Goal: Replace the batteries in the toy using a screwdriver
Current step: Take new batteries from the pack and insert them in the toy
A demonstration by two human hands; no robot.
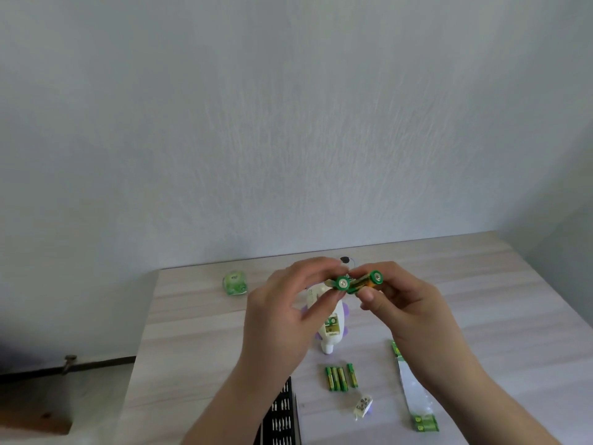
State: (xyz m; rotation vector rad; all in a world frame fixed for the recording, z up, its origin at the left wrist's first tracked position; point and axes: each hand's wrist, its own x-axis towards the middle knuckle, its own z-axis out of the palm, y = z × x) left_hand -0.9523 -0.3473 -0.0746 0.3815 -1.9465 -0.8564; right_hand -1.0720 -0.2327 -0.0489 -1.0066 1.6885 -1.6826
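Above the table, my left hand (282,313) pinches one green battery (340,283) at its end. My right hand (407,311) pinches a second green and gold battery (369,282) right beside it; the two batteries touch. Below my hands the white and purple toy (333,329) lies on the table with its battery compartment open and a battery showing inside. Several green batteries (340,378) lie in a row in front of the toy. The small white compartment cover (362,407) lies nearer to me.
A black case of screwdriver bits (282,415) sits at the near edge. A torn battery package (414,399) lies to the right under my right forearm. A green translucent cube (235,283) stands at the far left of the light wooden table (497,300).
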